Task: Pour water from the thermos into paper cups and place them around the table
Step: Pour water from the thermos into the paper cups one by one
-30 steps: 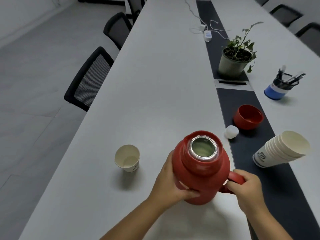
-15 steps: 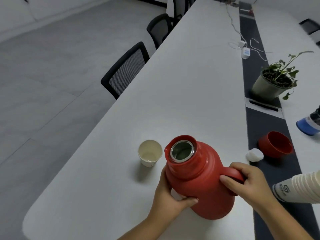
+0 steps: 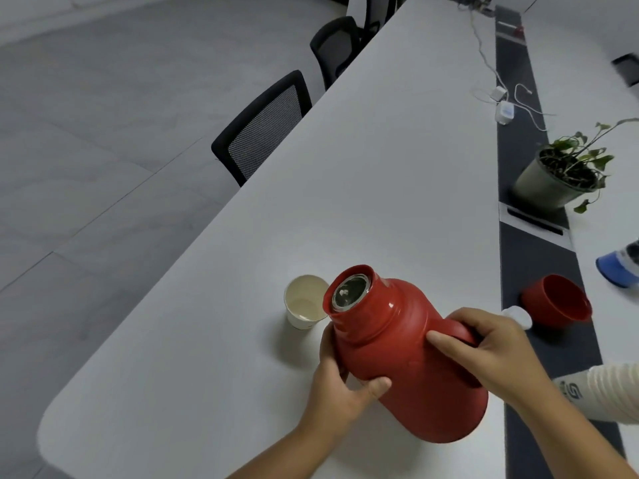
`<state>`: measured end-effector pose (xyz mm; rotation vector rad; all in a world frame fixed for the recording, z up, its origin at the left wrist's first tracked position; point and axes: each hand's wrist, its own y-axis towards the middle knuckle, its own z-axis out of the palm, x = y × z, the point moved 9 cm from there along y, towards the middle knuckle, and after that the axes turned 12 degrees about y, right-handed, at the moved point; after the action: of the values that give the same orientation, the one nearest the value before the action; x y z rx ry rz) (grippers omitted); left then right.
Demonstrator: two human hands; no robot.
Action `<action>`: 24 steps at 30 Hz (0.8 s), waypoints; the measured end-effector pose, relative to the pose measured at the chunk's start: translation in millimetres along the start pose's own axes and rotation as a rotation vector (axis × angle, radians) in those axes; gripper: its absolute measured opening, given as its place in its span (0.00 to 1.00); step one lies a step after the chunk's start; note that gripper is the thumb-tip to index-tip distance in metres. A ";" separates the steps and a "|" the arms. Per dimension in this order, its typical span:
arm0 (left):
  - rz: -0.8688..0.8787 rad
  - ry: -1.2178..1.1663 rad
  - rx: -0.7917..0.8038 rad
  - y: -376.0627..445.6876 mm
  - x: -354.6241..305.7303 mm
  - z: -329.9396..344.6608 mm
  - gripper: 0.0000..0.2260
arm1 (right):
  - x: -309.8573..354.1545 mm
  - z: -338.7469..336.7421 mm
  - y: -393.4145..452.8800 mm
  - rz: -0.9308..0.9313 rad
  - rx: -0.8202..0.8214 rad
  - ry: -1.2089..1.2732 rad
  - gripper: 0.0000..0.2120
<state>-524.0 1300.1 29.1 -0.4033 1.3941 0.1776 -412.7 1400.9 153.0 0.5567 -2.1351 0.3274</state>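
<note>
A red thermos with its mouth uncovered is tilted to the left, its spout right beside the rim of a paper cup standing on the white table. My right hand grips the thermos handle. My left hand holds the thermos body from below and the left, thumb across its front. The cup's inside looks pale; I cannot tell whether water is in it. A stack of paper cups lies on its side at the right edge.
The red thermos cap and a white stopper lie on the dark centre strip. A potted plant, a blue pen holder and cables with chargers sit farther along. Black chairs stand at the table's left side.
The thermos has gone from upright to tilted toward the paper cup, its mouth now beside the cup's rim. Both hands kept their hold. The view shifted left.
</note>
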 end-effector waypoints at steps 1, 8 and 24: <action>-0.001 -0.003 0.001 0.4 -0.6 -0.6 0.37 | 0.4 0.2 0.1 0.006 0.000 -0.003 0.07; -0.021 -0.041 0.013 0.2 2.0 -0.2 0.36 | 1.2 3.8 6.0 0.047 0.010 -0.038 0.09; -0.051 -0.116 -0.012 1.6 5.4 -3.5 0.35 | 3.6 11.6 15.1 0.086 0.024 -0.133 0.10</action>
<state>-526.8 1299.6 23.1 -0.4315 1.2676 0.1656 -430.1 1408.0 148.8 0.5133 -2.2905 0.3737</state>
